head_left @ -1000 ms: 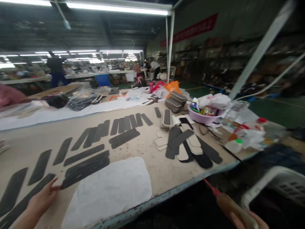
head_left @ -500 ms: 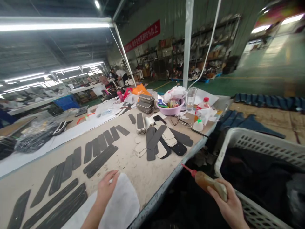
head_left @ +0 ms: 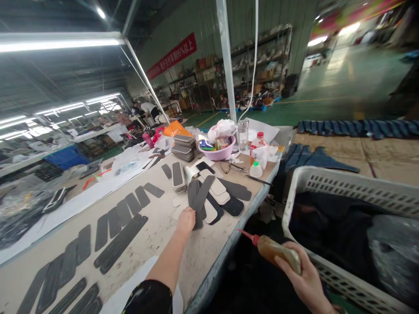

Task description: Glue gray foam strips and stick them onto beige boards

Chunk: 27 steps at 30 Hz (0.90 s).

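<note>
At the near end of a loose pile, my left hand point(head_left: 186, 220) has its fingers closed on the lower end of a dark grey strip point(head_left: 203, 192); the fingertips are partly hidden. Pale rounded pieces point(head_left: 216, 192) and black ones lie mixed in the same pile. My right hand point(head_left: 299, 266) is wrapped round a glue bottle point(head_left: 273, 253) of yellowish-brown content, its red nozzle point(head_left: 247, 234) pointing left over the table edge. Rows of dark grey strips point(head_left: 108, 222) lie spread across the table point(head_left: 157, 244). Under my left forearm is a white sheet point(head_left: 144, 272).
Behind the pile stand stacked grey pieces point(head_left: 183, 146), a pink basin point(head_left: 218, 153), a glass jar point(head_left: 243, 135) and a small green-tipped bottle point(head_left: 256, 168). Scissors point(head_left: 240, 168) lie near the right edge. A white plastic crate point(head_left: 290, 209) with dark material stands at the right.
My left hand has moved forward and right, from the white sheet to the pile of grey strips. The right hand still holds the glue bottle. The view has turned right.
</note>
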{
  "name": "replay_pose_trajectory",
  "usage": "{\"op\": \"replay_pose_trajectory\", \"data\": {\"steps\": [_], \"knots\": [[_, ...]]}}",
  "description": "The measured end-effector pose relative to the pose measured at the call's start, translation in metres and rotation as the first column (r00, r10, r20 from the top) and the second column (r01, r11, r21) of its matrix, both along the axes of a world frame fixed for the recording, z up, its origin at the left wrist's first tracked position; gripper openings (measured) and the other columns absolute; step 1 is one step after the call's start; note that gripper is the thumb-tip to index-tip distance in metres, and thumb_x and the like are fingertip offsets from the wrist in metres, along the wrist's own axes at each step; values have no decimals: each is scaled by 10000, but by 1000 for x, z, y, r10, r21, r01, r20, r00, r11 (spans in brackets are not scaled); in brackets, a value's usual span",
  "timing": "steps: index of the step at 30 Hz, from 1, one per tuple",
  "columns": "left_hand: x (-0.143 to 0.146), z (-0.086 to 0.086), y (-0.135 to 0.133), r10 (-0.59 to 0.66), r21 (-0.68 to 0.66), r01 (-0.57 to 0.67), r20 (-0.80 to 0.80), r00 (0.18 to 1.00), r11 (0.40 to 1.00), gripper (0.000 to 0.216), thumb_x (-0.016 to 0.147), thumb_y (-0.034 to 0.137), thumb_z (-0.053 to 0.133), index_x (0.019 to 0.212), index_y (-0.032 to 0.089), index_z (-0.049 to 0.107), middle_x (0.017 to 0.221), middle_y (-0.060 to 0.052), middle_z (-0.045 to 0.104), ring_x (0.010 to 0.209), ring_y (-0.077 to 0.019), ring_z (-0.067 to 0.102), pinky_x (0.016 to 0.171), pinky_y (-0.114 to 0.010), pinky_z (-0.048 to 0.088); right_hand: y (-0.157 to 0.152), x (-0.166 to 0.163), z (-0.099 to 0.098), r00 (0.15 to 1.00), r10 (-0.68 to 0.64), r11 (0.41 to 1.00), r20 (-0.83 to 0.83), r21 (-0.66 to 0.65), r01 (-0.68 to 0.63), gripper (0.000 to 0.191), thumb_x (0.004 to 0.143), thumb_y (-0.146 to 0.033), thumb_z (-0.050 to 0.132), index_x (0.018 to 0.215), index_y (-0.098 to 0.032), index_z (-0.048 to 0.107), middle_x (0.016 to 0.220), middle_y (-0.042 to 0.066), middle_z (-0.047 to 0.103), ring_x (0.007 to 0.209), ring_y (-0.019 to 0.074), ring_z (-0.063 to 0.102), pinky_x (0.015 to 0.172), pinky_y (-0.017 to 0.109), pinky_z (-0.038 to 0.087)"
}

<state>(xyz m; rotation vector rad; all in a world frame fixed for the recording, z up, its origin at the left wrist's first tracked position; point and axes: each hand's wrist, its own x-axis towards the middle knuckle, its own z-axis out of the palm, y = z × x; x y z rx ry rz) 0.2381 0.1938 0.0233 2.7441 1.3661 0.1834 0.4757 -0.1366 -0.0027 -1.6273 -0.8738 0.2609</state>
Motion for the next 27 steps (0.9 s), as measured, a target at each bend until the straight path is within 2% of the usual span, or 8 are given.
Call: {"op": "replay_pose_trajectory", "data": {"steps": [7, 15, 19, 23, 25, 27], "knots": [[4, 7, 1, 6, -12, -7, -65, 998, 1000, 226, 857, 252, 527, 804, 143, 718, 903, -87, 647, 842, -175, 608, 810, -273, 460, 2, 1, -3, 999, 34, 999, -19, 16, -33, 333, 780, -411, 666, 1020, -228, 524, 941, 25, 575, 764, 173, 589, 680, 243, 508], [10, 5, 4, 75, 1, -75, -17, 997, 997, 218, 801, 130, 519, 721, 153, 721, 851, -74, 668, 788, -155, 621, 757, -252, 462, 3, 2, -2, 999, 36, 999, -4, -6, -36, 331, 781, -416, 669, 1018, -230, 529, 955, 31, 581, 788, 188, 587, 664, 256, 513], [7, 4, 7, 103, 33, -105, 63, 993, 994, 209, 791, 138, 527, 700, 173, 712, 804, -53, 678, 749, -148, 628, 741, -246, 470, 2, 2, -2, 1000, 30, 1000, -1, -4, -30, 332, 774, -420, 673, 1009, -233, 533, 931, 18, 583, 756, 175, 586, 677, 255, 509], [-7, 19, 5, 116, 100, -137, 193, 974, 986, 200, 838, 196, 504, 818, 159, 699, 844, -66, 681, 793, -170, 635, 771, -277, 489, 0, 2, -4, 1000, 7, 1000, -18, -15, -7, 353, 771, -435, 667, 1024, -230, 533, 950, 22, 591, 775, 181, 590, 689, 263, 507], [-24, 31, -3, 101, 131, -137, 250, 963, 982, 209, 863, 221, 485, 861, 151, 682, 884, -75, 672, 843, -176, 628, 811, -291, 490, -1, 2, -3, 999, -4, 1000, -37, -25, 3, 368, 764, -442, 670, 1031, -230, 532, 956, 23, 596, 778, 184, 592, 681, 265, 507], [-50, 40, -18, 27, 173, -85, 311, 950, 981, 213, 882, 243, 472, 873, 155, 666, 906, -74, 661, 861, -170, 619, 829, -290, 493, -1, 0, -1, 999, -21, 999, -50, -30, 19, 376, 749, -452, 677, 1018, -228, 537, 948, 19, 601, 767, 183, 590, 671, 266, 505]]}}
